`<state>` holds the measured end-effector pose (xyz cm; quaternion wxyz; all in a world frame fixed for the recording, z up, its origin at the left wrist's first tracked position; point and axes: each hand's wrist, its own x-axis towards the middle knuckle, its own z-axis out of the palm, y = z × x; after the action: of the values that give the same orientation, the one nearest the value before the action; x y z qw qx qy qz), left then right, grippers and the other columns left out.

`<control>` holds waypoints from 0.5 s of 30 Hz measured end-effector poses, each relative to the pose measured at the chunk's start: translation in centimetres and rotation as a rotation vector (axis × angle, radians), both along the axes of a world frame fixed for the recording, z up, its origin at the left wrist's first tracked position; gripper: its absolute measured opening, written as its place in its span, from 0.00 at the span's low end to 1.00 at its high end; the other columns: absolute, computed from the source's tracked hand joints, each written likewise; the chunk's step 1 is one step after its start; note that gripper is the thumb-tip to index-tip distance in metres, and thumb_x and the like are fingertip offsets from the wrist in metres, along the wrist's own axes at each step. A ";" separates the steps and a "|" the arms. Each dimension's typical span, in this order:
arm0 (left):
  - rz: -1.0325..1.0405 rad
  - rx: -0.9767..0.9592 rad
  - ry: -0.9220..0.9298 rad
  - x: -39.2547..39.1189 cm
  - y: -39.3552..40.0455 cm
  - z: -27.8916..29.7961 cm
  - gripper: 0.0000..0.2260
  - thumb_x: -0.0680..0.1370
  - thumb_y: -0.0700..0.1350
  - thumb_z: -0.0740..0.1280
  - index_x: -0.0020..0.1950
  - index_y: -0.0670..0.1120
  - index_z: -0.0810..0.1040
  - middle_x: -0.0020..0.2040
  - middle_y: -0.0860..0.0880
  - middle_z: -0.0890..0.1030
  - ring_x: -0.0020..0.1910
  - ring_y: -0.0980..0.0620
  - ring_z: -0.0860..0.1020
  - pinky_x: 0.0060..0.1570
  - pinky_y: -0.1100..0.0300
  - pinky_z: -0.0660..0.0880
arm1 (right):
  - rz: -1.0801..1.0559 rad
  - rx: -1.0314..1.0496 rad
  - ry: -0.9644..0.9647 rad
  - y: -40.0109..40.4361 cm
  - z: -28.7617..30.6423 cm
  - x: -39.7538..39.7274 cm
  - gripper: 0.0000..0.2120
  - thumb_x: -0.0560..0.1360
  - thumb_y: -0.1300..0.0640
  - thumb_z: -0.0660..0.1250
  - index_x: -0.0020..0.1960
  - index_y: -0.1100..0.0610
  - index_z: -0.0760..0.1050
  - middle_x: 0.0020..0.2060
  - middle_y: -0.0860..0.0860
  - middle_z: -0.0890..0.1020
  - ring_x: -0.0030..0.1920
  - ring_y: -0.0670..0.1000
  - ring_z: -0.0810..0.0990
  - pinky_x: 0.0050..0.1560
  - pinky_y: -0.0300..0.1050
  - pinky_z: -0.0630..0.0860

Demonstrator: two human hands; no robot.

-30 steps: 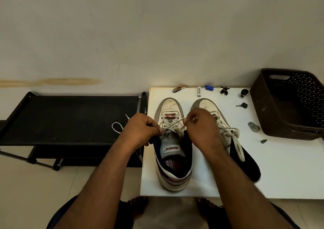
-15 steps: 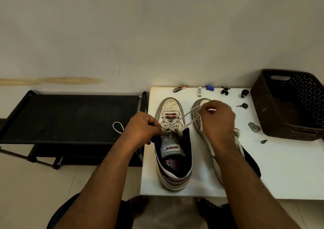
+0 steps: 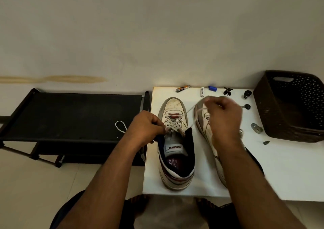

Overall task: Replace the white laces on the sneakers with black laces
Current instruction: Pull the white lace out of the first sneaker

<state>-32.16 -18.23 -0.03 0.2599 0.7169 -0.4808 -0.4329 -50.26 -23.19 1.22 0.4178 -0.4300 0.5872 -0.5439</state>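
Pinched soft, limp white lace [image 3: 188, 112] with right hand [image 3: 223, 117]; steadied left shoe [image 3: 175, 141] near desk's [image 3: 280, 172] front edge, left hand [image 3: 145, 128] gripping laces.

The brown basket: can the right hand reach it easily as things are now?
Probably not at once. The right hand is pinching the white lace of the left sneaker. The table towards the brown basket holds only small hardware.
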 end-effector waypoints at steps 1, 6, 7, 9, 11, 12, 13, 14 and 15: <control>-0.003 -0.003 -0.004 0.0 -0.1 0.0 0.02 0.73 0.41 0.74 0.41 0.43 0.85 0.37 0.49 0.84 0.33 0.55 0.81 0.27 0.66 0.72 | -0.115 0.006 -0.179 -0.4 0.4 -0.9 0.08 0.73 0.63 0.70 0.37 0.53 0.79 0.37 0.49 0.82 0.37 0.45 0.79 0.44 0.37 0.75; -0.010 -0.031 -0.022 -0.1 -0.2 -0.2 0.02 0.72 0.40 0.75 0.39 0.44 0.85 0.38 0.49 0.85 0.40 0.50 0.83 0.41 0.57 0.81 | -0.025 0.043 -0.155 -0.4 -0.5 -0.9 0.16 0.74 0.61 0.69 0.59 0.48 0.73 0.56 0.48 0.78 0.53 0.46 0.78 0.52 0.45 0.74; -0.012 -0.038 -0.020 -0.1 -0.1 -0.2 0.01 0.72 0.40 0.75 0.41 0.44 0.85 0.38 0.49 0.85 0.40 0.50 0.84 0.43 0.57 0.82 | 0.044 0.023 0.050 -0.2 -0.9 -0.6 0.26 0.73 0.61 0.69 0.67 0.45 0.69 0.65 0.48 0.72 0.64 0.47 0.72 0.62 0.45 0.71; -0.021 -0.054 -0.017 -0.1 -0.1 -0.2 0.04 0.72 0.40 0.74 0.46 0.46 0.85 0.38 0.48 0.84 0.38 0.51 0.83 0.42 0.58 0.81 | 0.136 -0.078 0.353 0.4 -0.9 0.3 0.32 0.74 0.65 0.67 0.74 0.49 0.62 0.73 0.50 0.64 0.73 0.48 0.60 0.71 0.40 0.58; -0.051 -0.059 -0.040 -0.3 -0.2 -0.2 0.12 0.74 0.39 0.71 0.54 0.52 0.82 0.38 0.47 0.83 0.33 0.53 0.80 0.36 0.60 0.77 | 0.187 -0.176 0.486 1.0 -0.8 1.0 0.25 0.75 0.66 0.66 0.70 0.54 0.69 0.66 0.51 0.71 0.68 0.49 0.68 0.68 0.38 0.62; -0.070 -0.060 -0.068 -0.5 -0.2 -0.3 0.15 0.75 0.39 0.69 0.57 0.55 0.81 0.41 0.48 0.82 0.32 0.56 0.78 0.34 0.63 0.74 | 0.240 -0.167 0.518 1.1 -0.7 1.3 0.18 0.75 0.63 0.66 0.64 0.54 0.75 0.59 0.50 0.76 0.60 0.48 0.74 0.64 0.40 0.69; -0.083 -0.058 -0.098 -0.9 -0.2 -0.5 0.16 0.75 0.39 0.67 0.58 0.57 0.80 0.45 0.49 0.82 0.33 0.57 0.78 0.34 0.65 0.72 | 0.324 -0.118 0.559 1.3 -0.8 1.5 0.11 0.76 0.60 0.67 0.58 0.55 0.79 0.52 0.49 0.79 0.52 0.47 0.77 0.56 0.42 0.74; -0.085 -0.057 -0.121 -1.3 -0.3 -0.7 0.17 0.76 0.40 0.65 0.59 0.58 0.80 0.51 0.50 0.82 0.37 0.56 0.79 0.34 0.64 0.72 | 0.423 -0.054 0.630 1.4 -0.8 1.7 0.07 0.76 0.57 0.68 0.53 0.54 0.81 0.47 0.49 0.81 0.46 0.46 0.78 0.49 0.41 0.75; -0.080 -0.057 -0.143 -1.7 -0.3 -0.9 0.16 0.76 0.41 0.64 0.59 0.58 0.81 0.55 0.50 0.82 0.43 0.53 0.80 0.37 0.62 0.74 | 0.514 0.009 0.716 1.5 -1.0 1.8 0.06 0.75 0.55 0.68 0.50 0.54 0.82 0.45 0.49 0.82 0.43 0.46 0.79 0.44 0.39 0.73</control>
<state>-33.83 -18.52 -0.90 0.2278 0.7186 -0.5385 -0.3765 -48.46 -21.69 0.23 0.3118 -0.7216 0.5711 -0.2364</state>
